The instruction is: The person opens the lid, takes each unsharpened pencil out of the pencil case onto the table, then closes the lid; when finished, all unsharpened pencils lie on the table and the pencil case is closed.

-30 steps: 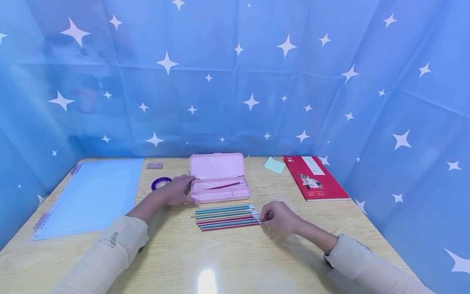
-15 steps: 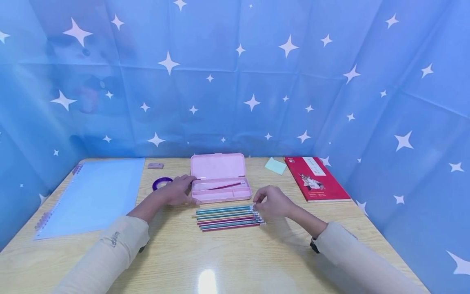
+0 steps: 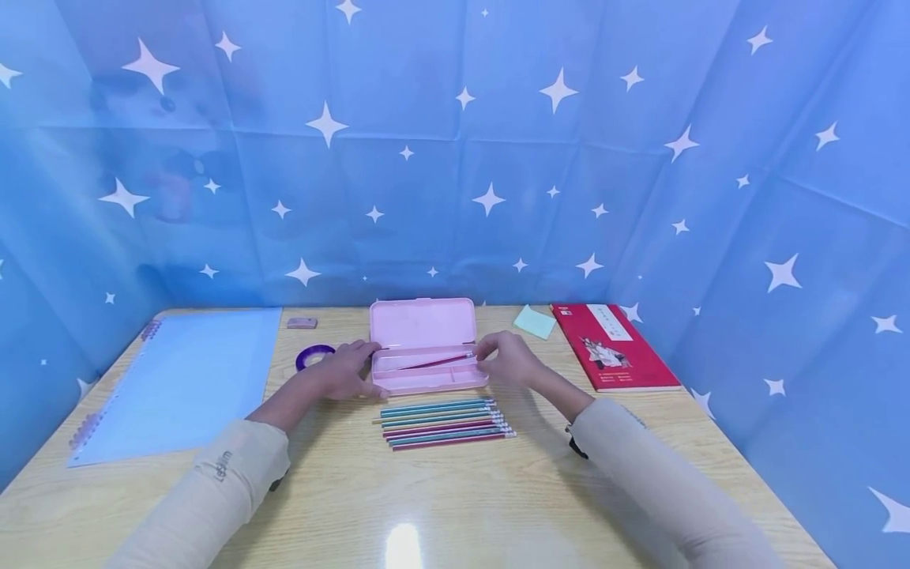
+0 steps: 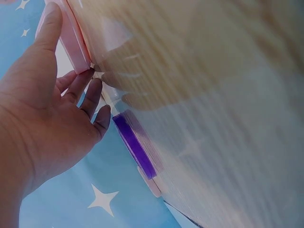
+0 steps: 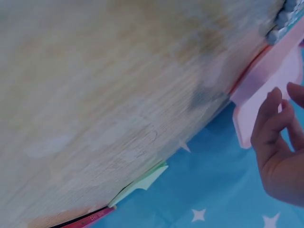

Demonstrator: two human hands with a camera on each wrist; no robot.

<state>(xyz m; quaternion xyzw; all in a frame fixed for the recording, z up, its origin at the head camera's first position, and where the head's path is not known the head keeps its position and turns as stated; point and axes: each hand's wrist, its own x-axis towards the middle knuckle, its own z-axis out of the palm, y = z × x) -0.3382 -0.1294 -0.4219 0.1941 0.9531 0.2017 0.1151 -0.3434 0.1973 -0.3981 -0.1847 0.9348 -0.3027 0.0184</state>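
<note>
A pink pencil case lies open at the back middle of the table, with a red pencil in its tray. My left hand grips the case's left end, thumb along the front edge. My right hand is at the case's right end with its fingers curled toward the pencil's eraser tip. Whether they pinch anything is not clear. A row of several coloured pencils lies just in front of the case, and their eraser ends show in the right wrist view.
A purple tape roll and a small eraser lie left of the case. A light blue spiral notebook covers the table's left. A green sticky note and a red book sit at the right.
My right hand left the eraser ends of the pencil row and moved back and left to the case's right end. The left hand stayed on the case.
</note>
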